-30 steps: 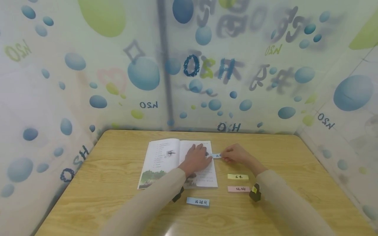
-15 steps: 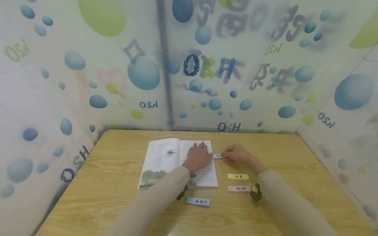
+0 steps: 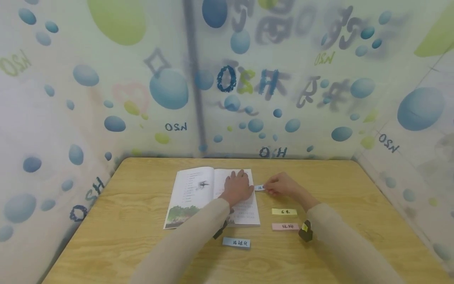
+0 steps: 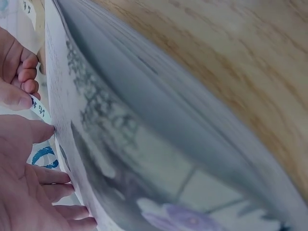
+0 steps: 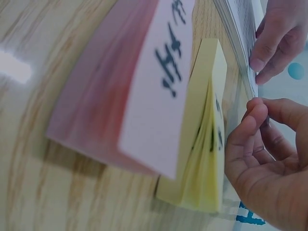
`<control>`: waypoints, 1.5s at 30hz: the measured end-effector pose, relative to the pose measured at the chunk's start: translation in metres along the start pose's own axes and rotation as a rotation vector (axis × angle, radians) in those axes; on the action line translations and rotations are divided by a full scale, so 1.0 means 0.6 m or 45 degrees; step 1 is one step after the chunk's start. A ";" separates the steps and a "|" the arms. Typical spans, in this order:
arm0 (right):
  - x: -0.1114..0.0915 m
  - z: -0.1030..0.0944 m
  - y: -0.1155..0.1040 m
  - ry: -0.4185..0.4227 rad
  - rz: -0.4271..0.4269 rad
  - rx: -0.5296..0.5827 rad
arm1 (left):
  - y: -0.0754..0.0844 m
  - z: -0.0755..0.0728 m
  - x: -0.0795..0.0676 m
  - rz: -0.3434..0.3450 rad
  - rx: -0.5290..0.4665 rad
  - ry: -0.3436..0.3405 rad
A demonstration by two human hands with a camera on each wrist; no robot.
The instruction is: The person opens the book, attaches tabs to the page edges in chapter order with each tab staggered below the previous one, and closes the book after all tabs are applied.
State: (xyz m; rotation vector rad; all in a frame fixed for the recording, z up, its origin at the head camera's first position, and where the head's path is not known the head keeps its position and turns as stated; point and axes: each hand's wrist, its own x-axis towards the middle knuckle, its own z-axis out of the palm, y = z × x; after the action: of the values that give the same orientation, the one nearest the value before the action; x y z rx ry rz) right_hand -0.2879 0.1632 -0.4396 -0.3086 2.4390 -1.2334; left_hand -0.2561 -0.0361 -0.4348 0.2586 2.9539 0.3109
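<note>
An open book (image 3: pixel 193 187) lies on the wooden table, a tree picture on its left page. My left hand (image 3: pixel 237 187) rests spread on the right page, with the thumb at the page's outer edge. Just beyond that edge, my right hand (image 3: pixel 283 186) pinches a small light-blue paper slip (image 3: pixel 259 187) with dark handwriting between thumb and index finger. In the left wrist view the slip (image 4: pixel 40 109) reaches to the page edge near the left thumb. The right fingers cover the slip's other end.
A yellow sticky-note pad (image 3: pixel 284 212) and a pink pad (image 3: pixel 285 226) lie right of the book, near the right forearm. A blue pad (image 3: pixel 236 242) lies in front of the book. Patterned curtain walls (image 3: pixel 227 118) enclose the table (image 3: pixel 124 205) at the back and sides.
My left hand has shifted slightly right on the page toward its outer edge. My right hand keeps its pinch on the blue slip. The head view has turned slightly.
</note>
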 end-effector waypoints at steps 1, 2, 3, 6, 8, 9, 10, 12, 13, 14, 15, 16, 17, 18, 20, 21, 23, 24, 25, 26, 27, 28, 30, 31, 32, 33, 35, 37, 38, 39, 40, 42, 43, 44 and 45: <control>0.000 0.001 -0.001 0.000 0.003 0.005 | 0.000 -0.001 0.000 0.002 0.006 0.003; 0.000 0.001 -0.002 0.000 0.008 0.008 | 0.000 -0.001 0.000 0.007 0.012 0.016; 0.000 0.002 -0.003 -0.002 0.005 0.007 | 0.000 -0.002 0.000 0.010 0.013 0.030; -0.001 0.003 -0.006 -0.005 0.001 -0.002 | -0.001 -0.002 0.001 0.013 0.021 0.049; -0.001 0.003 -0.009 -0.007 0.002 -0.009 | -0.002 -0.004 0.000 0.011 0.025 0.064; -0.001 0.002 -0.010 -0.009 0.000 -0.015 | -0.002 -0.005 -0.001 0.009 0.027 0.071; -0.001 0.002 -0.011 -0.007 0.007 -0.017 | -0.002 -0.006 -0.002 0.007 0.030 0.077; 0.000 0.003 -0.013 -0.007 0.015 -0.022 | -0.003 -0.008 -0.003 0.004 0.029 0.080; 0.001 0.002 -0.013 -0.008 0.016 -0.026 | -0.003 -0.008 -0.003 0.003 0.029 0.079; 0.001 0.002 -0.014 -0.008 0.017 -0.025 | -0.003 -0.009 -0.003 0.001 0.027 0.076; 0.001 0.002 -0.013 -0.009 0.014 -0.031 | -0.004 -0.009 -0.003 0.001 0.028 0.072; 0.002 0.002 -0.013 -0.008 0.014 -0.030 | -0.004 -0.010 -0.002 0.002 0.029 0.068; 0.002 0.002 -0.012 -0.009 0.012 -0.032 | -0.004 -0.010 -0.002 0.002 0.027 0.061; 0.003 0.002 -0.011 -0.010 0.011 -0.031 | -0.004 -0.010 -0.002 0.004 0.028 0.054; 0.004 0.002 -0.009 -0.008 0.009 -0.033 | -0.005 -0.011 -0.002 0.009 0.032 0.041; 0.005 0.002 -0.007 -0.009 0.004 -0.037 | -0.005 -0.011 -0.001 0.012 0.029 0.035; 0.006 0.003 -0.004 -0.009 -0.002 -0.041 | -0.006 -0.011 -0.001 0.021 0.021 0.023; 0.006 0.003 -0.003 -0.008 -0.004 -0.042 | -0.007 -0.011 -0.001 0.026 0.021 0.017; 0.006 0.003 -0.001 -0.007 -0.006 -0.043 | -0.007 -0.010 0.000 0.031 0.023 0.014; 0.006 0.002 -0.001 -0.007 -0.009 -0.045 | -0.007 -0.009 0.000 0.038 0.024 0.012; 0.006 0.002 0.000 -0.008 -0.016 -0.049 | -0.008 -0.008 -0.001 0.043 0.027 0.013; 0.006 0.002 0.001 -0.007 -0.018 -0.052 | -0.008 -0.007 -0.001 0.047 0.033 0.011; 0.005 0.002 0.002 -0.006 -0.020 -0.057 | -0.008 -0.006 -0.003 0.055 0.045 0.012; 0.004 0.001 0.002 -0.006 -0.024 -0.059 | -0.007 -0.006 -0.005 0.062 0.050 0.014; 0.003 0.001 0.002 -0.004 -0.021 -0.061 | -0.007 -0.007 -0.007 0.068 0.050 0.017; 0.003 0.001 0.002 -0.004 -0.025 -0.070 | -0.007 -0.008 -0.010 0.073 0.050 0.021; 0.003 0.000 0.003 -0.003 -0.023 -0.074 | -0.008 -0.010 -0.016 0.091 0.060 0.032; 0.002 -0.002 0.004 -0.008 -0.030 -0.081 | -0.011 -0.011 -0.022 0.109 0.065 0.038; 0.002 -0.004 0.005 -0.009 -0.033 -0.089 | -0.013 -0.012 -0.025 0.118 0.065 0.035; 0.001 -0.006 0.005 -0.010 -0.038 -0.101 | -0.016 -0.012 -0.028 0.126 0.065 0.031; -0.002 -0.008 0.005 -0.012 -0.039 -0.105 | -0.020 -0.012 -0.032 0.131 0.060 0.018; -0.007 -0.016 0.005 -0.009 -0.044 -0.112 | -0.027 -0.013 -0.041 0.140 0.048 -0.021; -0.010 -0.020 0.004 -0.008 -0.048 -0.122 | -0.032 -0.014 -0.047 0.149 0.047 -0.040; -0.012 -0.025 0.005 -0.007 -0.054 -0.128 | -0.036 -0.016 -0.054 0.158 0.049 -0.060; -0.015 -0.031 0.004 -0.004 -0.056 -0.128 | -0.042 -0.016 -0.060 0.169 0.056 -0.076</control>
State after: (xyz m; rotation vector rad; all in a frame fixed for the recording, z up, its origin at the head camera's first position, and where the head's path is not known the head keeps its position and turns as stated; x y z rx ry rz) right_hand -0.2880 0.1812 -0.4298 -0.3940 2.5090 -1.1296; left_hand -0.2270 -0.0687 -0.4257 0.4624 2.8927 0.2497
